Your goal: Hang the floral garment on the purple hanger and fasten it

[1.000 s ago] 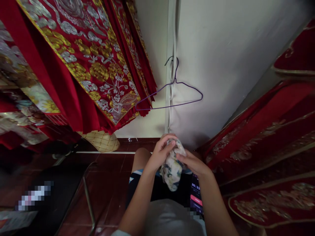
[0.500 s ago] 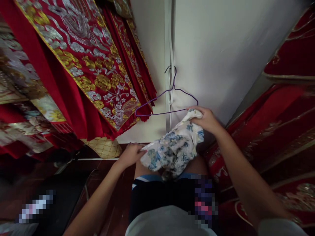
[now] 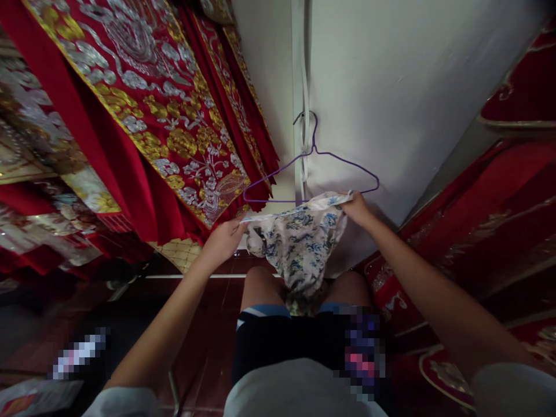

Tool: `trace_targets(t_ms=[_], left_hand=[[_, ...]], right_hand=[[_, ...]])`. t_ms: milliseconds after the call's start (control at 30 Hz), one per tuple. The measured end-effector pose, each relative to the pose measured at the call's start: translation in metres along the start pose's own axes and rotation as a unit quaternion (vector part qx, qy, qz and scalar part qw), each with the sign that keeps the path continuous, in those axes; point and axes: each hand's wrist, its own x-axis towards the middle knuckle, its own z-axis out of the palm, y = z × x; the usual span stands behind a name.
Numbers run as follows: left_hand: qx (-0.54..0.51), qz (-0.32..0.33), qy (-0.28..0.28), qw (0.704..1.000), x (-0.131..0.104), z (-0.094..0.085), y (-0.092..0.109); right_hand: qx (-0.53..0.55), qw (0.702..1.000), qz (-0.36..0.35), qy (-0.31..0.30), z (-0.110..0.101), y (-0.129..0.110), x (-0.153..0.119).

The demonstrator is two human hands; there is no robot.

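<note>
A white garment with a blue floral print [image 3: 302, 240] is stretched between my two hands, its top edge pulled nearly straight and its lower part bunched near my knees. My left hand [image 3: 226, 238] is closed on the left end of that edge. The right end is pinched in my right hand [image 3: 356, 207]. Just behind the edge, a purple wire hanger [image 3: 345, 158] hangs from a hook by the white strip on the wall. The cloth covers part of the hanger's bottom bar.
Red garments with gold and silver embroidery [image 3: 182, 142] hang at the left. More red embroidered cloth [image 3: 469, 231] fills the right side. A white wall [image 3: 391, 75] stands ahead, with a dark red tiled floor [image 3: 208, 336] below.
Both hands have spread the garment's top edge wider and straighter. My left hand has risen, bringing the cloth up against the hanger's lower bar. More of the hanger's right end shows.
</note>
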Motion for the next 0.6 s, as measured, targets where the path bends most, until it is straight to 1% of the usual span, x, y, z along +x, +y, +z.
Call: trace_targets(t_ms=[67, 133, 167, 233, 333, 433, 500, 600], left_hand=[[0.002, -0.039, -0.005, 0.999, 0.000, 0.004, -0.005], [-0.031, -0.062, 0.026, 0.997, 0.000, 0.010, -0.005], [-0.048, -0.060, 0.046, 0.996, 0.001, 0.012, -0.002], [-0.048, -0.033, 0.077, 0.995, 0.004, 0.015, 0.007], [0.034, 0.036, 0.103, 0.993, 0.014, 0.013, 0.027], [0.114, 0.096, 0.126, 0.981, 0.031, 0.012, 0.048], [0.160, 0.120, 0.121, 0.972, 0.045, 0.017, 0.061], [0.189, 0.178, 0.078, 0.963, 0.070, 0.033, 0.077]], right_hand=[[-0.014, 1.000, 0.000, 0.019, -0.011, 0.000, 0.000], [-0.027, 0.999, 0.002, 0.022, -0.019, -0.001, 0.000], [-0.032, 0.999, 0.001, 0.024, -0.021, -0.001, 0.000], [-0.038, 0.999, -0.002, 0.033, -0.023, -0.001, 0.000], [-0.034, 0.999, -0.005, 0.035, -0.024, 0.000, 0.000], [-0.023, 0.999, 0.008, 0.041, -0.020, 0.000, -0.002], [-0.021, 0.998, 0.020, 0.055, -0.013, -0.002, -0.005], [-0.013, 0.998, 0.031, 0.056, 0.001, -0.008, -0.013]])
